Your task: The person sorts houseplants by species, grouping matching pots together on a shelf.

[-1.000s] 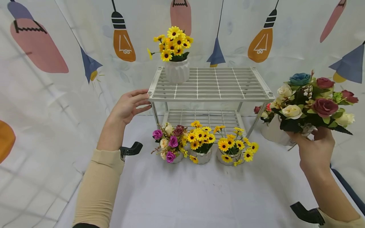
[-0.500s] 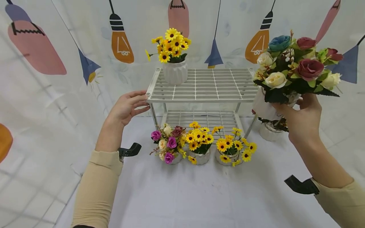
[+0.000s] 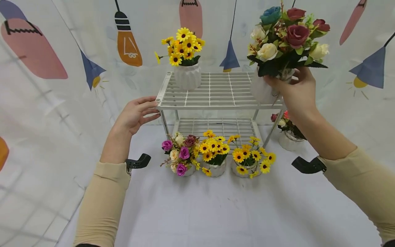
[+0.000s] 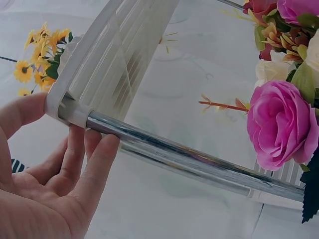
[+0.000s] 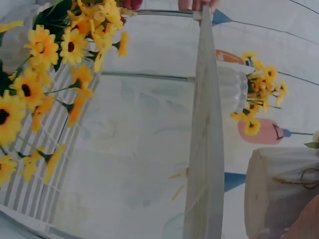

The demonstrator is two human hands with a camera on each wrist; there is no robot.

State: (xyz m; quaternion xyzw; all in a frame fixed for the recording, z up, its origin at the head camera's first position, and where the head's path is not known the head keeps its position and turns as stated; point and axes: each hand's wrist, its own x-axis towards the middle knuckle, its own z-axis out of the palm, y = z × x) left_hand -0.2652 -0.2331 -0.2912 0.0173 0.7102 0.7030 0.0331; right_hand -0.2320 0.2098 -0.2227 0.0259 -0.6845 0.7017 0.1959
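Our right grip point(image 3: 298, 91) is holding a twine-tied white pot of multicoloured roses point(image 3: 282, 58) upright, just above the white wire rack point(image 3: 216, 108)'s right end; our left grip point(image 3: 135, 113) is pinching its left corner.

The rack point(image 3: 210, 107) stands on the tablecloth point(image 3: 200, 212), with the printed backdrop point(image 3: 154, 20) behind it. On its upper shelf, at the left end, sits a daisy pot point(image 3: 187, 76). Just above that shelf's right end, apart from it, is the bouquet pot point(image 3: 284, 58) in the right hand point(image 3: 297, 90). The left hand point(image 3: 135, 115) touches the rack's left front corner. Before the rack, from left to right, are a rose pot point(image 3: 182, 157), a second daisy pot point(image 3: 216, 168) and a third daisy pot point(image 3: 247, 159). Right of the rack stands another flowerpot point(image 3: 290, 140).
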